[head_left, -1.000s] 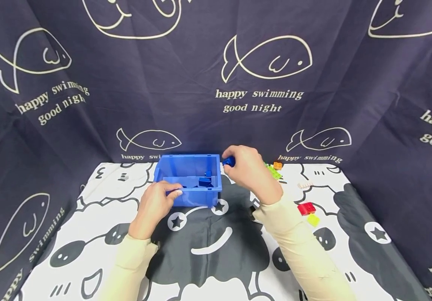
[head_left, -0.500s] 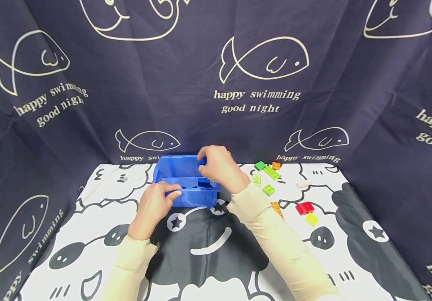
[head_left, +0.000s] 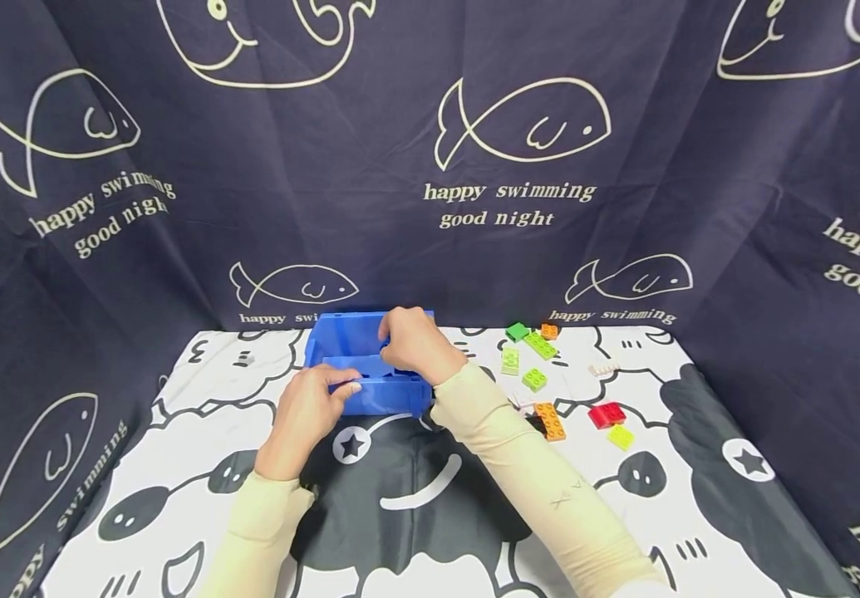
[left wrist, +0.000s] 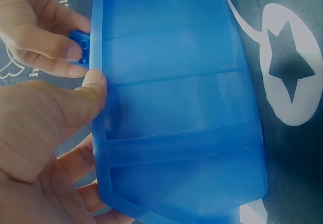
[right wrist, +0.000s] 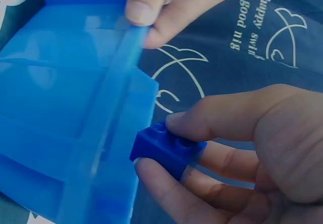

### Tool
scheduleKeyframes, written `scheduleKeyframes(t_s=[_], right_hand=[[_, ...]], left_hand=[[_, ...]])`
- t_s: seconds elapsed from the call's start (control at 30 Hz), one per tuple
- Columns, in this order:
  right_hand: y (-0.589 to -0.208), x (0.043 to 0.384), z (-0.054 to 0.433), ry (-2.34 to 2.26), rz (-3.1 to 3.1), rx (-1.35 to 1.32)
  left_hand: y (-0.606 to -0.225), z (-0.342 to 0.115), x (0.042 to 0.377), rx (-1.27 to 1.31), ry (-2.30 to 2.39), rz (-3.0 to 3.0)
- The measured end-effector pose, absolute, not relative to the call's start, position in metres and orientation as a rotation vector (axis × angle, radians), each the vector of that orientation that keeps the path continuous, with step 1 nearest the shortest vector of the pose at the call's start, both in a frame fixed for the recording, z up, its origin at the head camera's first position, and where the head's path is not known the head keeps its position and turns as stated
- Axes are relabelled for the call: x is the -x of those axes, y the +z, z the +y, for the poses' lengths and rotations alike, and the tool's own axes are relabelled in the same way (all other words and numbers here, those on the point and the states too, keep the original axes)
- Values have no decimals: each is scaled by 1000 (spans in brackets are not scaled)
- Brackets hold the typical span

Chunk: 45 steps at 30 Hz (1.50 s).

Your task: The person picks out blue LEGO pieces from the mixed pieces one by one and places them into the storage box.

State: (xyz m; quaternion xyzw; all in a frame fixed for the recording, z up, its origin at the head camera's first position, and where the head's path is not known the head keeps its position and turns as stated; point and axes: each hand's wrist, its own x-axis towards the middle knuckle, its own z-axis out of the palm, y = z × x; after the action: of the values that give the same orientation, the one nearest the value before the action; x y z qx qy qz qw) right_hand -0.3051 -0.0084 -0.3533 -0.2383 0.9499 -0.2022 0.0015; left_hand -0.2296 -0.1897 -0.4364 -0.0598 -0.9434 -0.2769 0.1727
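Note:
A blue plastic bin (head_left: 380,397) stands at the back of the table against the dark cloth. My left hand (head_left: 312,415) grips its front wall, the thumb (left wrist: 93,90) on the near side and the fingers reaching over the rim. Over the bin's opening is my right hand (head_left: 418,345). It pinches a dark blue toy building brick (right wrist: 169,151) between thumb and fingers, and studs show on the brick's top. In the head view the right hand mostly covers that brick and hides the right part of the bin's inside.
Right of the bin lie loose bricks: dark green (head_left: 517,332), light green (head_left: 541,345), small orange (head_left: 549,331), larger orange (head_left: 550,421), red (head_left: 606,414) and yellow (head_left: 621,437). A pale comb-like piece (head_left: 604,370) and a black piece (head_left: 535,424) lie among them.
My right hand has moved left from beside the bin to over its opening, then lower, carrying the blue brick. The left hand has stayed on the front wall.

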Motion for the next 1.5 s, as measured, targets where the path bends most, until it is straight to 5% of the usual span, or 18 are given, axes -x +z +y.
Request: scheduleKeyframes(t_s=[1.5], right_hand=[[-357,301,7,-641,2991,591]], left_hand=[[-434,-189,235,224,-777,-2724]])
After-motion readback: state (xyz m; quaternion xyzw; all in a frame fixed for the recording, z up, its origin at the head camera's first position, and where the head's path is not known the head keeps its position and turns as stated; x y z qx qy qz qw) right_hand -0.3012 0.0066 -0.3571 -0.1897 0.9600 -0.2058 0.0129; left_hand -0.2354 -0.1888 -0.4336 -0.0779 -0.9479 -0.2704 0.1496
